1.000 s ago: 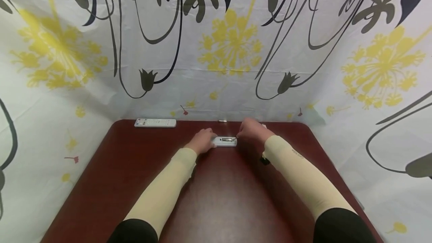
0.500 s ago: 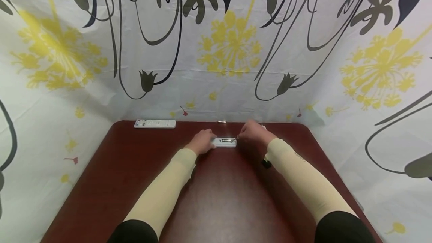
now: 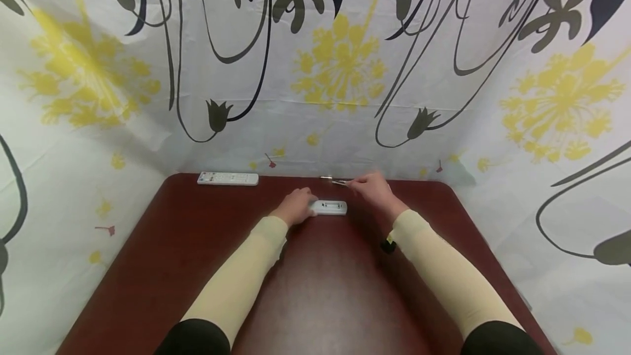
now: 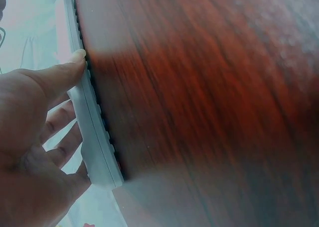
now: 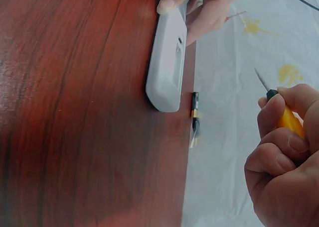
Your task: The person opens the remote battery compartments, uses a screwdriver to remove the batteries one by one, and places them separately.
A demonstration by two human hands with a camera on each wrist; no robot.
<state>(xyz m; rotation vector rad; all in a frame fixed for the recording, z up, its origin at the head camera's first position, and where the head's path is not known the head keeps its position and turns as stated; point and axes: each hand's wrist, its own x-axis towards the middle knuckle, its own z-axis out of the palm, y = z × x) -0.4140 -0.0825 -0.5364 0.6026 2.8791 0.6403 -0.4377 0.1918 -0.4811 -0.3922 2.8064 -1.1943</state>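
A white remote control (image 3: 331, 207) lies buttons down near the far side of the table, its battery compartment uncovered and no battery visible inside. My left hand (image 3: 296, 206) grips one end of it, the thumb on the near edge and the fingers on the far edge. To its right my right hand (image 3: 374, 193) pinches a small screwdriver (image 5: 289, 120) with a yellow handle, black collar and thin pointed shaft. Two batteries lie by the far table edge: one dark and gold battery (image 5: 195, 101), and a blurred battery (image 5: 196, 125) beside it, close to the screwdriver's tip in the head view.
Another white remote control (image 3: 228, 178) lies buttons up at the table's far left. A patterned white cloth (image 3: 276, 86) hangs behind and beside the dark red table (image 3: 197, 245). The wristband (image 3: 388, 245) on my right arm is partly covered by the sleeve.
A battery has left the remote's compartment and is now at the far edge beside the other battery. My right hand with the screwdriver has moved slightly away from the remote; my left hand stays put.
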